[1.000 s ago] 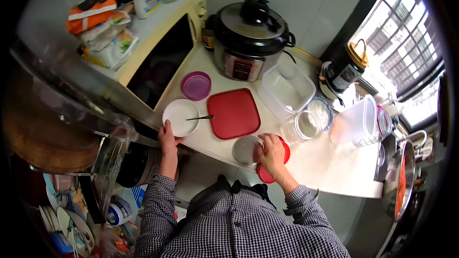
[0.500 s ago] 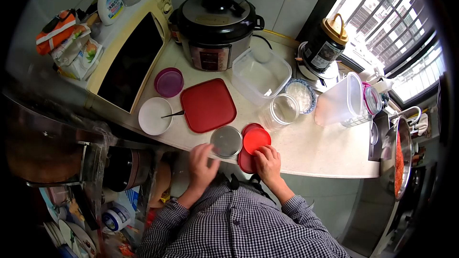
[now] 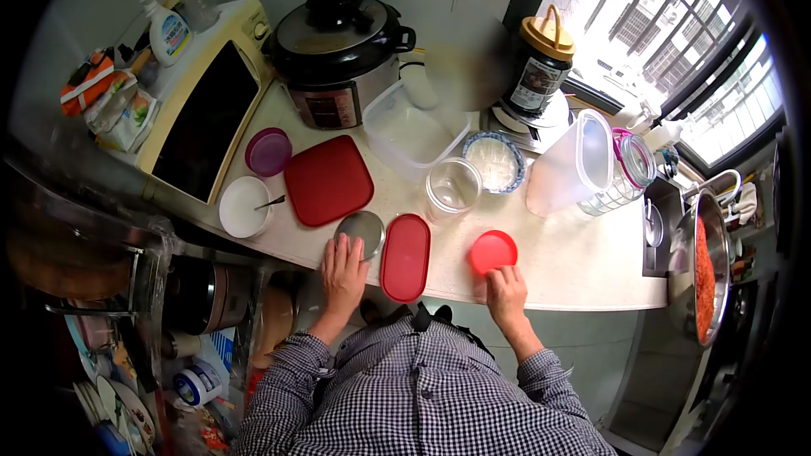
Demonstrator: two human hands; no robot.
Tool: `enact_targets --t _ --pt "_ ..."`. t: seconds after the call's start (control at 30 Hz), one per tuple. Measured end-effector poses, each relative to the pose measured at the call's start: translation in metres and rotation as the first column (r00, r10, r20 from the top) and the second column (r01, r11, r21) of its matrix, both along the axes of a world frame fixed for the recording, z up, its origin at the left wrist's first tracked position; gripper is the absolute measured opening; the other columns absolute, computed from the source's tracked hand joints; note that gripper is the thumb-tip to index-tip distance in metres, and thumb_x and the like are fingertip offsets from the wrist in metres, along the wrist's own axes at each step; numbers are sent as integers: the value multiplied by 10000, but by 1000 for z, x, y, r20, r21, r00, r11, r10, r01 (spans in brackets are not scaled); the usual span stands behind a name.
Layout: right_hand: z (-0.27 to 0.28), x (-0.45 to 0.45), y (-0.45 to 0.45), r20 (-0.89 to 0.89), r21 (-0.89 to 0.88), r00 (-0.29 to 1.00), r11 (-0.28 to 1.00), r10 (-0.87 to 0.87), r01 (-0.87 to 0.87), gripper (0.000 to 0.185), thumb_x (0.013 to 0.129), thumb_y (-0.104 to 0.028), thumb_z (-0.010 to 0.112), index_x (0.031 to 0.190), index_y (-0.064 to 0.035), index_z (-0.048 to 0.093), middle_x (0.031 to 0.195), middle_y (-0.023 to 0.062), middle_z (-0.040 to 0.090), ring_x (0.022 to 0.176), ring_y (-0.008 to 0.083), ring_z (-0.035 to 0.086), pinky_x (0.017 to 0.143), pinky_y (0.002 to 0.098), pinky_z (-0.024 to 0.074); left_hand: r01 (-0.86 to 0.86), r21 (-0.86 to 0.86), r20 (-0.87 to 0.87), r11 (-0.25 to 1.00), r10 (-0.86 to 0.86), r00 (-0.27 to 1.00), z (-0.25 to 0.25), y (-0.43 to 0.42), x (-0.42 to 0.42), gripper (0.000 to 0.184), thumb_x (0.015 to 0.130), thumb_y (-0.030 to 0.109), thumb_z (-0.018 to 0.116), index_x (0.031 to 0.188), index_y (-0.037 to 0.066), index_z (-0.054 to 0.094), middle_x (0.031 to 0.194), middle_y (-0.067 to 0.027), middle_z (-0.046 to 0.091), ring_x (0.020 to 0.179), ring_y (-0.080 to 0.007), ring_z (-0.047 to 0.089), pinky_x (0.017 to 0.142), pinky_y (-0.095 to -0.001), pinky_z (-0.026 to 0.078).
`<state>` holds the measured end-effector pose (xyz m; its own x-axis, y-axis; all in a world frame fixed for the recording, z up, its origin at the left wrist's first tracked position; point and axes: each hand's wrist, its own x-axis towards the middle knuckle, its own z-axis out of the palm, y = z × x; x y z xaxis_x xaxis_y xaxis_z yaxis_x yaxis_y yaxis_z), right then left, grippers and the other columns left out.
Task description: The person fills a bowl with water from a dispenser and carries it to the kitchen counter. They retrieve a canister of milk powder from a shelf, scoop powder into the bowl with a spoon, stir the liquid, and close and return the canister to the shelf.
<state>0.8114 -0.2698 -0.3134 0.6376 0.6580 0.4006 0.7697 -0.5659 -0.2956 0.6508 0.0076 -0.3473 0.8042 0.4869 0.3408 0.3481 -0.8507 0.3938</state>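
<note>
My right hand (image 3: 507,297) pinches the near edge of a small round red lid (image 3: 493,250) at the counter's front. My left hand (image 3: 343,277) lies with its fingers stretched out on a round silver lid (image 3: 365,228), not gripped around it. Between the hands a long oval red lid (image 3: 405,258) lies flat near the front edge. A larger square red lid (image 3: 329,181) is behind the silver one. Just beyond, a clear round jar (image 3: 453,188) stands beside a patterned bowl of white powder (image 3: 493,162).
A white bowl (image 3: 243,211) with a spoon and a purple lid (image 3: 269,152) sit by the microwave (image 3: 196,110). Behind are a pressure cooker (image 3: 338,59) and a clear tub (image 3: 405,137). Rightward stand a tall plastic container (image 3: 570,165), a glass jar (image 3: 621,181) and a steel bowl (image 3: 716,287).
My right hand has moved the round red lid rightward, off the oval lid. My left hand has come down onto the silver lid. The camera view has shifted.
</note>
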Motion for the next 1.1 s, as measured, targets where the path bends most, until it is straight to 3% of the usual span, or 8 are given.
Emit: enact_targets --t 0.17,0.4,0.47,0.53,0.67,0.83,0.97,1.1 --pt "-26 16 -24 -16 -49 993 992 -114 113 128 721 -11 627 837 -60 601 830 99 571 806 307 551 682 391 471 24 -177 258 984 23 966 9 4 9 372 832 -10 560 1203 -25 535 1241 -213 535 1202 -402 474 1015 -447 397" --pt "-16 -5 -3 -73 76 996 996 45 -39 235 675 -5 609 908 -40 603 942 143 584 885 350 535 778 436 450 -81 148 466 986 2 885 -1 31 42 349 769 -6 620 1117 11 609 1206 -149 558 1188 -356 501 981 -428 443" --pt "-15 -13 7 -118 90 981 986 154 -143 196 711 0 591 903 -36 599 940 148 580 887 356 527 770 440 447 -94 297 283 950 6 959 -10 39 44 312 792 77 573 1090 -8 611 1230 -174 528 1247 -379 431 1034 -405 389" --pt "-2 -24 23 -122 93 959 965 254 -244 172 728 9 590 893 -38 599 929 142 590 870 346 545 754 428 455 0 262 108 965 -29 994 -31 45 44 331 804 85 557 1117 -20 586 1279 -184 491 1288 -389 369 1062 -450 340" --pt "11 -37 59 -119 150 884 888 452 -434 188 733 26 591 910 -35 603 906 148 599 836 336 564 716 407 466 -169 -31 95 985 172 981 -18 32 34 422 801 125 611 1218 82 561 1388 -167 408 1342 -368 293 1043 -523 316" --pt "46 -66 121 -224 278 763 790 606 -546 153 763 62 591 892 -18 612 888 147 598 773 296 584 651 360 475 -316 -128 542 940 334 771 38 41 -33 420 735 3 665 1145 66 598 1287 -138 509 1265 -350 424 1016 -444 388" --pt "40 -81 157 -248 296 697 737 673 -607 151 763 49 603 890 -30 620 894 134 609 758 285 599 622 345 490 -778 -52 572 627 657 491 127 71 -161 244 747 35 611 987 45 571 962 -145 574 1029 -368 525 915 -461 416" --pt "38 -99 169 -316 323 637 711 703 -625 172 745 29 633 898 -50 627 902 126 621 795 314 624 675 384 517 -941 294 457 168 840 293 151 109 -286 356 773 161 630 1103 49 554 1101 -152 547 1149 -358 456 967 -493 339"
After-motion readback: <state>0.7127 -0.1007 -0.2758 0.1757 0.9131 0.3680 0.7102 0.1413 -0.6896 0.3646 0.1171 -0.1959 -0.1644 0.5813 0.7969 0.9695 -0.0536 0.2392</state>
